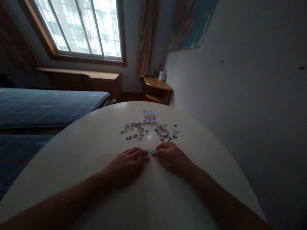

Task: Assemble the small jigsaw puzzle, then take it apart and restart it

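A small strip of joined jigsaw pieces (150, 150), light blue on its upper edge, lies flat on the white table between my hands. My left hand (130, 163) holds the strip's left end, with thumb and fingers closed about it. From the other side, my right hand (171, 158) pinches a jigsaw piece (152, 155) at the strip's lower right, partly covered by the fingertips. Just beyond the hands are two loose groups of jigsaw pieces, a left group (139, 128) and a right group (162, 132). A single dark piece (147, 131) sits between them.
A printed picture card or packet (149, 117) lies behind the pieces on the round white table (96, 127). Beyond the table are a plaid mattress (52, 105) on the left, a corner shelf (158, 84), and a white wall (240, 95) along the right.
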The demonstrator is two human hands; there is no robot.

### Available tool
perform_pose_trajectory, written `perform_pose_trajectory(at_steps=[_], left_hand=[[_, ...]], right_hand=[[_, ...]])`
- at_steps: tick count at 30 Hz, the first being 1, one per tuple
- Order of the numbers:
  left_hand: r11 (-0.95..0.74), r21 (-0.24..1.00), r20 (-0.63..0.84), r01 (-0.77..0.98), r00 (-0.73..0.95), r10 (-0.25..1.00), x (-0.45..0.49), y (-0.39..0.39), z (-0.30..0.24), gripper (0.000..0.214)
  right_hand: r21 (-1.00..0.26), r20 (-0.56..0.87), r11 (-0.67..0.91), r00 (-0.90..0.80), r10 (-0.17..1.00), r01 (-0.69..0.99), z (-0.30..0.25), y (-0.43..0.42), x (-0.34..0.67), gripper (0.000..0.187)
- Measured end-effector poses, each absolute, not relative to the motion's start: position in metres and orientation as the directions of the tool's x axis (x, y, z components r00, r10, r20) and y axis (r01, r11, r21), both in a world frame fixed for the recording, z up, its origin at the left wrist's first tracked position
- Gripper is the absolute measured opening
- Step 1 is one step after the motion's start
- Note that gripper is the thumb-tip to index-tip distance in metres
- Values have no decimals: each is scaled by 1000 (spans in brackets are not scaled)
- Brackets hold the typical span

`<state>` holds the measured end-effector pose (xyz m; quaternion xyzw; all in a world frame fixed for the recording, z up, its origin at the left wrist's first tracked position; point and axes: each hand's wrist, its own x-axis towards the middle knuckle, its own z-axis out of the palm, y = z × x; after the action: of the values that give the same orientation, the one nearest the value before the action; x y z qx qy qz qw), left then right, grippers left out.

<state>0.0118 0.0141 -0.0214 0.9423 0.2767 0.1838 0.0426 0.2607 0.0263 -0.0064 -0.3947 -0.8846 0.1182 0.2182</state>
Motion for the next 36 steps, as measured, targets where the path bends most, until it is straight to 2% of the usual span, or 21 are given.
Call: perform_pose_trajectory(at_steps=[9,17,23,36], left_hand=[[-842,204,322,500,778,540,10,14,-22,35],[-825,214,276,523,778,565,12,12,-17,35],[-830,212,296,515,776,557,12,12,-18,36],[-831,220,281,511,782,556,12,12,-17,35]], right_hand=[[-407,254,634,-585,770,658,-6,27,261,30],[-467,289,531,-446,847,707,-10,36,267,26],[-493,301,552,-463,834,672,-13,38,267,20],[-456,322,613,-522,789,645,-17,39,267,25]])
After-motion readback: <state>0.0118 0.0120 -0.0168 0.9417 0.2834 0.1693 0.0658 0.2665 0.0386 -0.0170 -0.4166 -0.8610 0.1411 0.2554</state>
